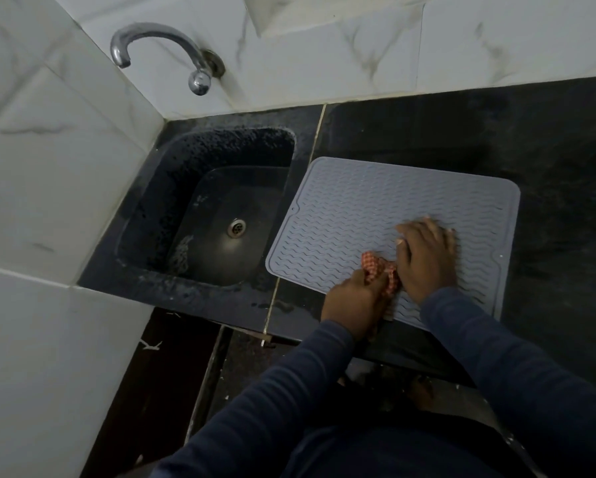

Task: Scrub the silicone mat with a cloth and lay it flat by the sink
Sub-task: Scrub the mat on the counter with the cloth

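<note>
**Q:** Where does the mat lie?

**A:** The mat (376, 208), grey with wavy ridges and a raised border, lies flat on the dark counter (548, 167), just right of the sink (172, 188). Its left edge runs close beside the sink's rim and does not overhang the basin. Its near edge reaches the front edge of the counter.

**Q:** What is the left hand doing?

**A:** The left hand (353, 301) sits at the mat's near edge, left of centre. Its fingers are curled round a bunched cloth (379, 270), checked red and white, which rests on the ridged surface. Part of the cloth shows beyond the knuckles, and the rest is hidden under the hand.

**Q:** And the right hand?

**A:** The right hand (426, 257) lies palm down on the mat, just right of the cloth, with its thumb side close against it. The fingers are straight and slightly spread, grasping nothing. The fingertips are blurred.

**Q:** What surrounds them?

**A:** The sink is dark, with a metal drain (236, 227) in its floor. A pale patch in its near left corner cannot be identified. A chrome tap (158, 46) projects from the tiled wall (48, 167) above the basin, its spout curving to the left. Dark blue sleeves (496, 357) cover both forearms down to the wrists.
</note>
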{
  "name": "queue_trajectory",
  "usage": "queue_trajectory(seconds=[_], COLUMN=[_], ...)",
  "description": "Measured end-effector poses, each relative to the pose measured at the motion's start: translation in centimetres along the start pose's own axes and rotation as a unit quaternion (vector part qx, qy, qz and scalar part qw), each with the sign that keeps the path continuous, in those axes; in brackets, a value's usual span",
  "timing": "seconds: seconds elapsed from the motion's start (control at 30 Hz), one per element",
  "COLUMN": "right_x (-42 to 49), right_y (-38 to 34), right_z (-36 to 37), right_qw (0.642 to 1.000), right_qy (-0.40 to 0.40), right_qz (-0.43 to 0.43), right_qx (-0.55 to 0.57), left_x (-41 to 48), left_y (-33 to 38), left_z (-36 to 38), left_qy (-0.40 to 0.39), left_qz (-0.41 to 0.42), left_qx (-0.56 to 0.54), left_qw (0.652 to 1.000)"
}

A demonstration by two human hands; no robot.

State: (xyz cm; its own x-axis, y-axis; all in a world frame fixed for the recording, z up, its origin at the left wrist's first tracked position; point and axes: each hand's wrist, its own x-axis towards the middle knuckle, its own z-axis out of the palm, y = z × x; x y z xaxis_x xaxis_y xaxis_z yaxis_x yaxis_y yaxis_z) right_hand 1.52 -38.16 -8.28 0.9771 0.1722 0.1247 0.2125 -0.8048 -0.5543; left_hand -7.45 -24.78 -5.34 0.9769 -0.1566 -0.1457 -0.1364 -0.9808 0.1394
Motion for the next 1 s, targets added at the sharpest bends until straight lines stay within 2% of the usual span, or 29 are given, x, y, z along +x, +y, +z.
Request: queue_trajectory(seconds=[0.03, 0.1, 0.2, 0.33, 0.4, 0.5, 0.57, 0.7, 0.83, 0.9, 1.0], right_x=[0.0, -0.1, -0.3, -1.4, -1.9, -2.4, -2.4, -2.1, -2.1, -2.2, -2.2], right_y=[0.1, 0.2, 0.3, 0.2, 0.2, 0.0, -0.3, -0.3, -0.2, -0.4, -0.9], right_z=[0.0, 0.2, 0.1, -0.1, -0.1, -0.4, -0.5, -0.4, -0.3, -0.4, -0.5], right_qw=[1.000, 0.999, 0.996, 0.990, 0.989, 0.988, 0.987, 0.987, 0.986, 0.986, 0.983], right_qy=[-0.005, -0.023, -0.052, -0.073, -0.068, -0.070, -0.069, -0.066, -0.056, -0.055, -0.060], right_qz=[-0.005, -0.016, -0.023, -0.012, 0.003, 0.019, 0.028, 0.033, 0.040, 0.037, 0.039], right_qx=[-0.002, -0.021, -0.073, -0.121, -0.132, -0.139, -0.141, -0.143, -0.150, -0.152, -0.169], left_x=[-0.2, -0.9, -2.9, -2.9, -2.1, -0.7, -0.2, -0.9, -1.6, -2.4, -2.7], left_y=[-0.7, -3.3, -9.0, -13.6, -13.0, -8.2, -4.2, -0.9, -7.1, -12.0, -16.8], left_z=[-0.1, -1.0, -2.2, -3.4, -3.4, -2.5, -1.3, 0.0, -0.3, -1.0, -2.5], left_qy=[-0.005, -0.030, -0.047, -0.018, 0.023, 0.055, 0.093, 0.067, -0.001, -0.011, 0.040], left_qz=[0.011, -0.025, -0.132, -0.240, -0.215, -0.076, -0.011, 0.042, 0.020, -0.049, -0.161], left_qx=[0.023, 0.036, 0.005, -0.066, -0.098, -0.181, -0.163, -0.133, -0.064, -0.069, -0.104], left_qw=[1.000, 0.999, 0.990, 0.968, 0.971, 0.979, 0.982, 0.988, 0.998, 0.996, 0.981])
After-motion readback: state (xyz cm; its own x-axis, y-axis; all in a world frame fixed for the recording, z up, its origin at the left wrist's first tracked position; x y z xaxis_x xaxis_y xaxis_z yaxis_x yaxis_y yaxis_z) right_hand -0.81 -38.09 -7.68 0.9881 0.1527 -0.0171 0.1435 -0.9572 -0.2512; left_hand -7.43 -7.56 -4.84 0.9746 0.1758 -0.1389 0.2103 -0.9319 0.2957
